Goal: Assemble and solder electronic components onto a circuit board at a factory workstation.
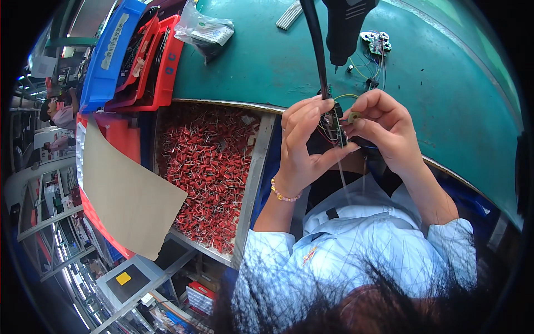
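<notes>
pale blue sleeves lowest in view, left hand (300,142) pinching small dark circuit board (334,125) between thumb and fingers, right hand (384,125) closed on its wired end just beside, both above green tabletop (261,61), tray of red capacitors (208,167) left

You are in an electronics assembly workshop: a green worktop (267,67) carries wired circuit boards (376,42), a metal tray (253,183) brims with small red components (207,167), red and blue parts bins (105,61) stack alongside, and shelving rows (50,222) stretch away at left.
</notes>
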{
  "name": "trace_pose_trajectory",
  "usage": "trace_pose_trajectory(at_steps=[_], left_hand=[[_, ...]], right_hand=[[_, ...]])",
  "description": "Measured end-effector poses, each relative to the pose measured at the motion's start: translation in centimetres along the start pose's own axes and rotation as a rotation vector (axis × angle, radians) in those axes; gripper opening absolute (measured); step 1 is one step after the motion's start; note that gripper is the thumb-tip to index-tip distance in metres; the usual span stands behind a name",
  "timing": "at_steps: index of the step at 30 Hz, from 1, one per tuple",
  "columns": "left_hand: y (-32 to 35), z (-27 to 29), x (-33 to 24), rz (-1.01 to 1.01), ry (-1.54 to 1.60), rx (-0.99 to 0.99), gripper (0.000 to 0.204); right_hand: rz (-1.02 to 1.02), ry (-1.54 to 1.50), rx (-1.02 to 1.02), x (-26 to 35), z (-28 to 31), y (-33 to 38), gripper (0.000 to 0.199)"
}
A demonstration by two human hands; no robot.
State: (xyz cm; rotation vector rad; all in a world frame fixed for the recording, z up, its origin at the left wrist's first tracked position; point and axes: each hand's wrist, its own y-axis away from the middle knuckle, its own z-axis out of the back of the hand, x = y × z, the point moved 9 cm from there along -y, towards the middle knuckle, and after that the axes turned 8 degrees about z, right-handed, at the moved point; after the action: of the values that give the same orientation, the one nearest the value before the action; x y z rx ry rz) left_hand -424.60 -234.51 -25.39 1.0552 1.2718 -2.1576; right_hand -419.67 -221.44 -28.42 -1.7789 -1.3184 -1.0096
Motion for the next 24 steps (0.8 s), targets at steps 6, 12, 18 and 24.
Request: trace_pose_trajectory(at_steps=[6,12,18,24], left_hand=[[-0.7,-0.8,-1.7,-0.068,-0.254,0.030,0.068],[-0.2,-1.3,-1.6,-0.103,-0.285,0.013,0.067],[-0.2,-1.2,-1.4,-0.102,-0.269,-0.002,0.066],[0.0,-1.2,-1.4,-0.107,-0.256,-0.005,0.063]], right_hand=[[-0.059,-0.053,-0.007,-0.3,0.7,0.4,0.022],[0.028,0.041,0.002,0.2,0.1,0.3,0.033],[0.006,0.040,0.003,0.3,0.1,0.6,0.033],[0.019,0.044,0.013,0.4,0.0,0.7,0.033]])
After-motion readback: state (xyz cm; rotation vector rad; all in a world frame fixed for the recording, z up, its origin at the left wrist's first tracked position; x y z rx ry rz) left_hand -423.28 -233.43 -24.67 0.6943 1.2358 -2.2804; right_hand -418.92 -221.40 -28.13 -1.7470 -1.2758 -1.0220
